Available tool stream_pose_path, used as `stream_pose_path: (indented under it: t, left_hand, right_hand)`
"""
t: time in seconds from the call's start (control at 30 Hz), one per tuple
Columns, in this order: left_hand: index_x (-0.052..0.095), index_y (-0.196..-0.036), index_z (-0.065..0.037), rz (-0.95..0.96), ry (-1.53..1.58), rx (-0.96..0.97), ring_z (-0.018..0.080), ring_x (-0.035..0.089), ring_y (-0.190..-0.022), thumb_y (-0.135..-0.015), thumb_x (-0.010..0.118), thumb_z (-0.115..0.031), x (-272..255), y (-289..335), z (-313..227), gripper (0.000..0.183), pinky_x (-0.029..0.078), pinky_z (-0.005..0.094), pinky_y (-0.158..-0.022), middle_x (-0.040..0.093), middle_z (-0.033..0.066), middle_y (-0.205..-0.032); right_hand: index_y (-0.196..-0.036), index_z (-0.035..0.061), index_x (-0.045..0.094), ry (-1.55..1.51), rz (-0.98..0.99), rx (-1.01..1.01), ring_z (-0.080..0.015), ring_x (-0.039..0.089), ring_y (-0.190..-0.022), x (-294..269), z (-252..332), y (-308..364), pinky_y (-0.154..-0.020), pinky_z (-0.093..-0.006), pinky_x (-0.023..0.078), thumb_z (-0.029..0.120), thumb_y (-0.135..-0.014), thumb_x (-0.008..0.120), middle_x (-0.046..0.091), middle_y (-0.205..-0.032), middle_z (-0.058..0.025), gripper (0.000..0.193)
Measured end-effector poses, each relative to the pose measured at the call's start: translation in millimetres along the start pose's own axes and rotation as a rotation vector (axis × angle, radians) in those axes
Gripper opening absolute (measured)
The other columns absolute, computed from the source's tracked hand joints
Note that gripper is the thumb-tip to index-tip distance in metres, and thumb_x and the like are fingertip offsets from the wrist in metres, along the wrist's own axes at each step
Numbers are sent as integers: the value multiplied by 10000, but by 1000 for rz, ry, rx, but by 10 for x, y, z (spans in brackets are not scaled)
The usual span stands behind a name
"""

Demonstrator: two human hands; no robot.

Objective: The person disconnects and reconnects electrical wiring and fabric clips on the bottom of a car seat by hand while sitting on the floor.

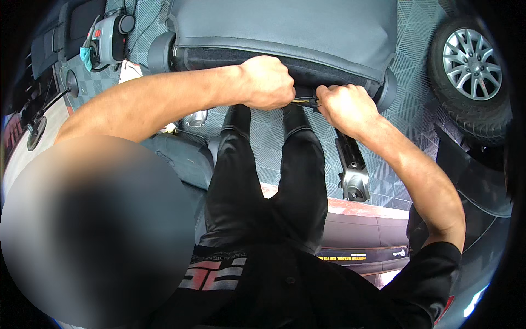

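Note:
A grey leather-covered car seat part (pixel 285 24) lies in front of me, with a black fabric strip (pixel 235 59) along its near edge. My left hand (pixel 268 82) is closed in a fist against that edge, and what its fingers grip is hidden under it. My right hand (pixel 346 108) is closed just to the right, its thumb and fingers pinched at a small dark piece (pixel 312 102). A thin yellowish bit shows beside this piece, between the two hands; I cannot make out its kind.
A car wheel (pixel 472 63) is at the far right. A metal and black seat bracket (pixel 355 181) lies on the patterned floor (pixel 394 170) below my right hand. At upper left is a grey machine (pixel 112 38) with a teal cloth. A blurred patch covers the lower left.

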State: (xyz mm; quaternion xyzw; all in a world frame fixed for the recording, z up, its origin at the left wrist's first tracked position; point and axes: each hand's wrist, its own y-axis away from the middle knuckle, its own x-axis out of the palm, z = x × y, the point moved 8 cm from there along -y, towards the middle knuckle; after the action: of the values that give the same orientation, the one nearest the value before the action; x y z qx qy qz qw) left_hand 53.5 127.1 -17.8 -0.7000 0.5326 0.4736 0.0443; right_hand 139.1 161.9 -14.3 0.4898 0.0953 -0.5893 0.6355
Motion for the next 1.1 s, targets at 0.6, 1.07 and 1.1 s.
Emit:
stream_pose_path:
  t: [0.6,1.07,1.1]
  left_hand:
    - [739,-801,-80,89,16,-213,261,732,-815,-834,621,-191,-153,-566,-304,165,578,396,-683,742,92,-833]
    - [697,-707,-62,109,-25,-42,325,717,-716,-871,594,-257,-96,-555,-297,275,572,439,-660,703,155,-713]
    - [696,-709,-57,125,-15,-37,334,713,-715,-882,588,-263,-109,-554,-301,290,572,446,-663,700,160,-712]
  right_hand:
    - [-808,19,612,24,-67,-9,-325,701,-678,57,-113,338,-619,-433,573,158,-865,583,685,-726,-155,153]
    - [-796,66,695,149,31,38,-289,709,-657,169,-354,304,-614,-413,570,253,-831,659,704,-729,-153,194]
    - [-797,70,700,121,66,7,-301,705,-650,142,-374,318,-620,-424,569,238,-834,645,701,-721,-159,180]
